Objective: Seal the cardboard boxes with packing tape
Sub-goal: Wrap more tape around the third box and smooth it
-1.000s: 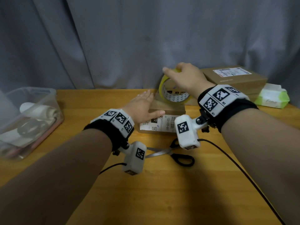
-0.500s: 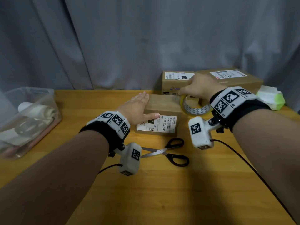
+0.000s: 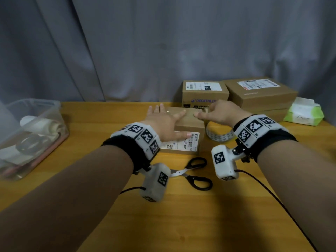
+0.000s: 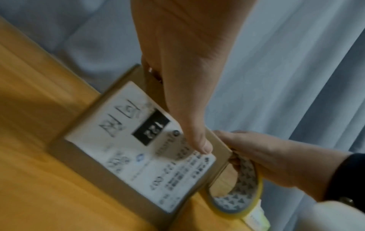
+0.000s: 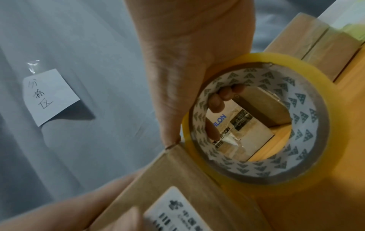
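Note:
A small cardboard box [image 3: 189,124] with a white shipping label stands mid-table. My left hand [image 3: 163,117] lies flat on its top with fingers straight, and the thumb reaches over the front label [image 4: 138,148]. My right hand [image 3: 211,113] grips a yellowish packing tape roll [image 3: 220,135] that stands against the box's right side. In the right wrist view its fingers [image 5: 223,96] curl through the core of the tape roll [image 5: 308,118], with the thumb at the box's top corner [image 5: 177,171]. The left wrist view shows the right hand [image 4: 266,159] and the roll [image 4: 242,198] beside the box.
Black-handled scissors [image 3: 194,171] lie just in front of the box. Two more cardboard boxes [image 3: 205,93] [image 3: 260,93] stand at the back right, with a tissue pack [image 3: 303,113] beside them. A clear plastic bin [image 3: 27,135] sits at the left edge. Grey curtain behind.
My right hand brought the tape roll down from above the box's far edge to the table at its right side. The left hand stayed on the box top.

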Demonstrator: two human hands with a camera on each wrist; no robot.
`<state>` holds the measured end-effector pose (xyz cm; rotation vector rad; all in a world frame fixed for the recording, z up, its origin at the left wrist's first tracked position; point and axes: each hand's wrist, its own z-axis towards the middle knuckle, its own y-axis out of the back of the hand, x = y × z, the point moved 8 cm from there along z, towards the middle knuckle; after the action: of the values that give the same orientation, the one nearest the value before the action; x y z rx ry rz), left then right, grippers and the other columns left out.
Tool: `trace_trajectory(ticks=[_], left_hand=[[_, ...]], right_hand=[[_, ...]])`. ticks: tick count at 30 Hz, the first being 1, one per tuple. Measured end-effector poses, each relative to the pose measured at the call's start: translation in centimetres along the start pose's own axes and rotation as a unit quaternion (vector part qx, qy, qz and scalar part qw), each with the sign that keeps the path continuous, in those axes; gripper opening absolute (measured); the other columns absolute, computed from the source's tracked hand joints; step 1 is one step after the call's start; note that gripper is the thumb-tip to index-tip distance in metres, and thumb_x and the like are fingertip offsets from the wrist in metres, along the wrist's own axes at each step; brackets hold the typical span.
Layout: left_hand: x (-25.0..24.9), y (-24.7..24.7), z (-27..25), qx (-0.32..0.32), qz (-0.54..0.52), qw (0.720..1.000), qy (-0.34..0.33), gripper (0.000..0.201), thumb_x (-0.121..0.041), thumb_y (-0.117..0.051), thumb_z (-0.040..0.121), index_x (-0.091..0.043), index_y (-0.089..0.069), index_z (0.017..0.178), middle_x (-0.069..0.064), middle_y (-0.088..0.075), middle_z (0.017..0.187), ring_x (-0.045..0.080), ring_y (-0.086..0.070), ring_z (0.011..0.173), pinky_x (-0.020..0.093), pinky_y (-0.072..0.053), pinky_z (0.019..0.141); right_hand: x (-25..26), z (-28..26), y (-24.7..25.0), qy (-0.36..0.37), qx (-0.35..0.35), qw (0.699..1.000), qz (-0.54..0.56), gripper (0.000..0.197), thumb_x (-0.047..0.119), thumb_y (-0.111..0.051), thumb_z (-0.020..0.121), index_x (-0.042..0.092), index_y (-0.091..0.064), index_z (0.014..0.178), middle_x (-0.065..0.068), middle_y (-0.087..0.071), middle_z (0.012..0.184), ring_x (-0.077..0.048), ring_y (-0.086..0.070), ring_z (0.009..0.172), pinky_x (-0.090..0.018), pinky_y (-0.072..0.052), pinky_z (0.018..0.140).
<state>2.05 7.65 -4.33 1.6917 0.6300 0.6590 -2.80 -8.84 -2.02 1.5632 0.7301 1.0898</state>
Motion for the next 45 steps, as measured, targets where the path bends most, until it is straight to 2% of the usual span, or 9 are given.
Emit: trace_trajectory(ticks=[8,12,16,24,28,34,37,42,45], left_hand=[[-2.4,0.8,2.9,0.055,-0.008,0.995,-0.083,0.111,-0.080,-0.042,0.075,-0.021,0.015,0.150,0.013,0.017,0.157,0.025,0.013,0.146,0.045,0.004,0.118],[-3.3,1.8,4.0,0.007,-0.031,0.994,-0.104,0.121,-0.076,-0.062,0.064,-0.019,-0.001,0.152,0.008,-0.018,0.155,0.027,-0.016,0.142,0.042,-0.015,0.115],[-2.0,2.8,3.0,-0.072,-0.124,0.984,-0.101,0.111,-0.070,-0.071,0.059,-0.022,-0.023,0.146,0.001,-0.038,0.139,0.023,-0.032,0.130,0.040,-0.027,0.108],[3.6,0.9,0.6,-0.173,-0.519,0.836,-0.043,0.115,-0.059,-0.078,0.060,-0.021,-0.015,0.148,-0.002,-0.030,0.149,0.010,-0.033,0.131,0.028,-0.029,0.108],[5.6,-0.7,0.3,-0.117,-0.542,0.832,-0.026,0.132,-0.082,-0.071,0.042,-0.025,-0.015,0.147,-0.001,-0.037,0.148,0.012,-0.039,0.132,0.040,-0.035,0.111],[7.2,2.1,-0.8,-0.112,-0.520,0.844,-0.066,0.045,-0.033,-0.066,0.084,-0.019,-0.048,0.122,-0.016,-0.058,0.108,-0.006,-0.056,0.102,0.002,-0.039,0.079],[7.7,1.8,-0.5,-0.115,-0.532,0.836,-0.074,0.031,-0.024,-0.068,0.085,-0.021,-0.055,0.113,-0.014,-0.063,0.102,-0.017,-0.059,0.085,-0.002,-0.040,0.069],[9.0,0.5,0.1,-0.093,-0.531,0.841,-0.047,0.110,-0.064,-0.074,0.059,-0.018,-0.025,0.146,-0.001,-0.044,0.141,0.011,-0.047,0.126,0.031,-0.039,0.107],[8.5,0.8,-0.1,-0.090,-0.501,0.859,-0.044,0.117,-0.072,-0.071,0.057,-0.022,-0.019,0.149,0.002,-0.037,0.145,0.015,-0.043,0.129,0.037,-0.034,0.111]], right_hand=[[0.5,0.6,-0.3,0.020,0.004,0.999,-0.050,0.069,0.070,-0.048,0.085,0.008,-0.065,0.112,-0.007,-0.066,0.108,-0.023,-0.060,0.098,-0.031,-0.047,0.073],[-0.1,0.9,-0.8,0.011,0.016,1.000,-0.020,0.061,0.071,-0.047,0.084,0.012,-0.064,0.088,-0.004,-0.066,0.092,-0.023,-0.059,0.089,-0.031,-0.044,0.067],[-0.1,0.2,0.4,0.045,-0.022,0.992,0.116,0.067,0.067,-0.053,0.084,0.010,-0.064,0.116,-0.008,-0.064,0.120,-0.024,-0.057,0.114,-0.031,-0.044,0.087],[6.5,-1.6,8.5,0.143,-0.222,0.893,0.365,0.047,0.056,-0.065,0.082,0.012,-0.065,0.099,0.005,-0.063,0.086,-0.010,-0.059,0.081,-0.030,-0.047,0.079],[10.8,-0.4,7.2,0.152,-0.192,0.911,0.331,0.051,0.058,-0.062,0.084,0.020,-0.062,0.118,0.004,-0.065,0.113,-0.012,-0.059,0.105,-0.029,-0.046,0.094],[15.8,0.0,5.5,0.178,-0.183,0.938,0.236,0.051,0.060,-0.059,0.084,0.018,-0.062,0.113,0.000,-0.067,0.104,-0.019,-0.059,0.101,-0.034,-0.047,0.088],[16.8,0.4,5.4,0.164,-0.177,0.946,0.218,0.049,0.061,-0.061,0.082,0.021,-0.063,0.111,0.000,-0.066,0.107,-0.021,-0.059,0.104,-0.037,-0.048,0.091],[14.2,0.9,7.8,0.136,-0.155,0.975,0.083,0.039,0.052,-0.066,0.076,0.023,-0.070,0.102,-0.006,-0.070,0.102,-0.026,-0.061,0.101,-0.031,-0.049,0.084],[11.4,0.9,8.1,0.105,-0.129,0.986,0.025,0.040,0.055,-0.065,0.075,0.028,-0.070,0.104,-0.005,-0.069,0.105,-0.026,-0.060,0.105,-0.033,-0.050,0.088]])
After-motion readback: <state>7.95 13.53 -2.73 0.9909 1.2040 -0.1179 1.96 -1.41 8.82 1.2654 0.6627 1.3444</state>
